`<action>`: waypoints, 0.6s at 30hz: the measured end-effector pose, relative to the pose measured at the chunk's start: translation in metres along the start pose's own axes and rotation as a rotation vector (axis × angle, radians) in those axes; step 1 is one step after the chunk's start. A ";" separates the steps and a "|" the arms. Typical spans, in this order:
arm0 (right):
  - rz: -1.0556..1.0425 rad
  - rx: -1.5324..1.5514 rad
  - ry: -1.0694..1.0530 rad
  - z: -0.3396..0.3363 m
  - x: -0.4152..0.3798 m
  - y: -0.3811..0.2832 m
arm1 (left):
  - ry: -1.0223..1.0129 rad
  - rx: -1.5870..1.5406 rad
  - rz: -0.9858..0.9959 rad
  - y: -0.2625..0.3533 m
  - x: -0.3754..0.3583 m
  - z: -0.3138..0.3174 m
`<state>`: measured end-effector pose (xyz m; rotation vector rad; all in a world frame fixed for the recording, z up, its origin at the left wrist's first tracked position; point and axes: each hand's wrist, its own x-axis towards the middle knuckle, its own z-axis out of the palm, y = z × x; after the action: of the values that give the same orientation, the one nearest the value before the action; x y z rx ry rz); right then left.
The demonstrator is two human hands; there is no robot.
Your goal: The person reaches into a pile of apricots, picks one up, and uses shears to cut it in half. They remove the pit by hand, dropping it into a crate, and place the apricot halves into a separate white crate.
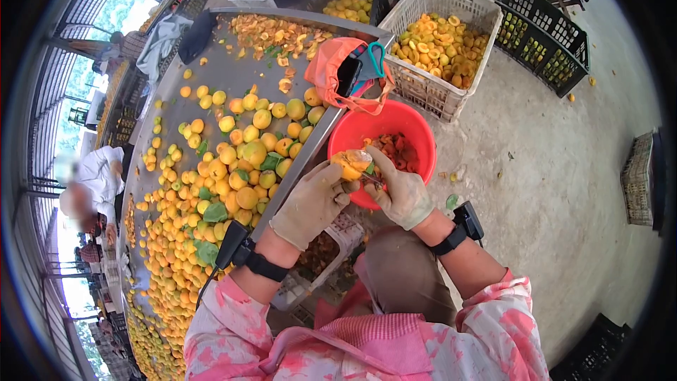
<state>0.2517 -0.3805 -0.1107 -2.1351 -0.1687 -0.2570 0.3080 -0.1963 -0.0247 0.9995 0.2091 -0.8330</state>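
Observation:
My left hand [310, 201], in a pale work glove, is closed around a yellow-orange apricot [350, 164] with a pale, damaged-looking patch on top. Close against the fruit, my right hand [403, 194], gloved too, has its fingers bent around what looks like a thin metal tool [371, 179]; most of it is hidden. Both hands hover over the near edge of a red bucket [416, 123], which holds dark reddish-brown scraps [398, 152]. Left of my hands, many whole apricots [247, 197] and some green leaves lie on a metal table [173, 95].
An orange bag [330, 70] with a phone sits at the table corner. Behind the bucket stands a white crate [448, 102] of halved fruit. Black crates [543, 39] are at the upper right, and another crate [638, 180] at far right. Several people are around the table.

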 end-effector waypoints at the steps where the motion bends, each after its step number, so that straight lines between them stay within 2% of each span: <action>1: 0.006 -0.023 -0.013 -0.001 -0.001 0.001 | -0.024 -0.021 -0.031 -0.001 0.001 -0.002; 6: 0.049 -0.072 -0.076 0.000 -0.002 0.007 | -0.033 -0.104 -0.109 -0.008 0.011 -0.019; 9: 0.002 -0.039 -0.018 0.005 -0.003 0.016 | -0.039 -0.189 -0.123 -0.006 0.014 -0.021; 12: 0.116 -0.093 0.009 0.009 -0.004 0.020 | -0.072 -0.225 -0.143 -0.003 0.011 -0.019; 14: 0.225 -0.061 -0.017 0.013 -0.005 0.030 | -0.133 -0.119 -0.054 -0.011 0.014 -0.020; 18: 0.252 0.025 -0.004 0.014 -0.014 0.043 | -0.117 -0.030 0.053 -0.010 0.014 -0.012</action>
<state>0.2496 -0.3923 -0.1566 -2.1063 0.0948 -0.1027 0.3129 -0.1965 -0.0448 0.9210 0.0945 -0.8346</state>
